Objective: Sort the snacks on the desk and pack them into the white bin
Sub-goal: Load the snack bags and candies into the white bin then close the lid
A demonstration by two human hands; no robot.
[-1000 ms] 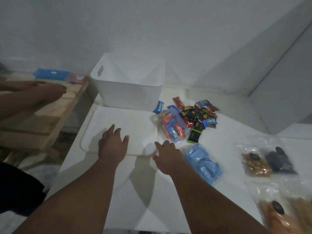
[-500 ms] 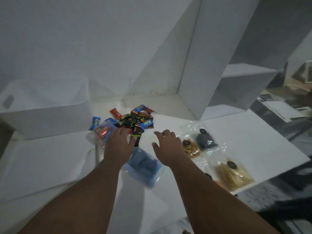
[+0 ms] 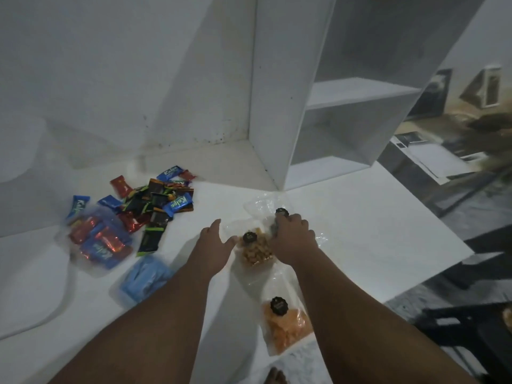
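Head view: your left grip [image 3: 213, 245] lies released on the white worktop [image 3: 360, 231], fingers straight. Its thumb stretches toward the clear bag of nuts [image 3: 255, 252] just beside it at centre frame. Your right grip [image 3: 295, 236] is on the other side of that bag, fingers bent down over a clear bag of dark snacks [image 3: 280, 213]. Whether they pinch it I cannot tell, since the hand covers most of the bag. Lower in the frame, between your forearms, a clear bag of orange snacks [image 3: 288, 328] lies flat. Left of centre are a pile of loose wrapped candies [image 3: 163, 198], a clear bag of red and blue wrappers [image 3: 99, 245] and, lower, a bag of pale blue packs [image 3: 145, 278]. The white bin [image 3: 19, 151] is only a blurred shape at the left edge, well apart from both grips. A white shelf unit [image 3: 277, 106] stands at upper right.
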